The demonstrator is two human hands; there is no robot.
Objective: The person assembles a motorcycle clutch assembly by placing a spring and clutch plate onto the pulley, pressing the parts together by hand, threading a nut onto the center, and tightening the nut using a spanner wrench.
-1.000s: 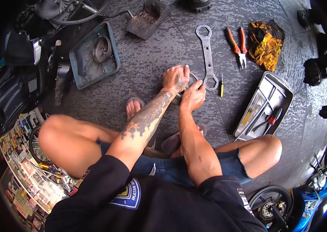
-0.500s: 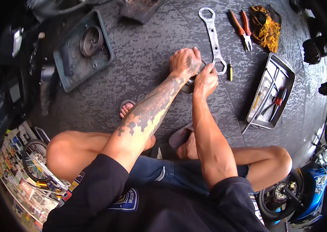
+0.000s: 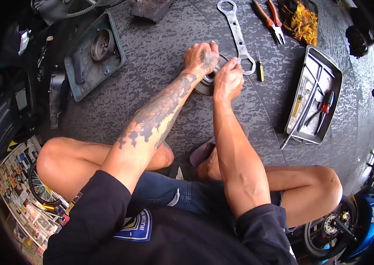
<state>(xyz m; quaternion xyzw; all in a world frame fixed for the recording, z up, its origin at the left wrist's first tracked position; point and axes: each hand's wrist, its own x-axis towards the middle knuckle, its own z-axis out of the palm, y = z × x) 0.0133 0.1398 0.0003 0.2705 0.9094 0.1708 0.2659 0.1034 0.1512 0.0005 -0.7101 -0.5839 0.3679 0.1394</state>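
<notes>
Between my hands, on the dark floor, is a round, grooved metal part (image 3: pixel 203 88) that looks like a clutch or pulley piece, with a bright ring at its centre. My left hand (image 3: pixel 201 58) is closed at its upper left edge, knuckles up, its fingertips hidden. On the other side, my right hand (image 3: pixel 229 80) grips the right edge, thumb and fingers pointing away from me. Both hands cover much of the part. Just past my right fingertips lies a long flat wrench (image 3: pixel 238 39) with a ring at each end.
A small yellow-handled screwdriver (image 3: pixel 261 73), orange-handled pliers (image 3: pixel 270 17) and a stained cloth or bag (image 3: pixel 304 20) lie beyond. At right, a metal tray (image 3: pixel 338 86) holds tools. At left, a grey-green tray (image 3: pixel 123 55) holds a round drum (image 3: pixel 103 45). A blue motorcycle (image 3: pixel 372 216) stands lower right.
The view has shifted, so the tools sit higher in it. My hands remain at the round part, and more of its lower rim and central ring shows between them.
</notes>
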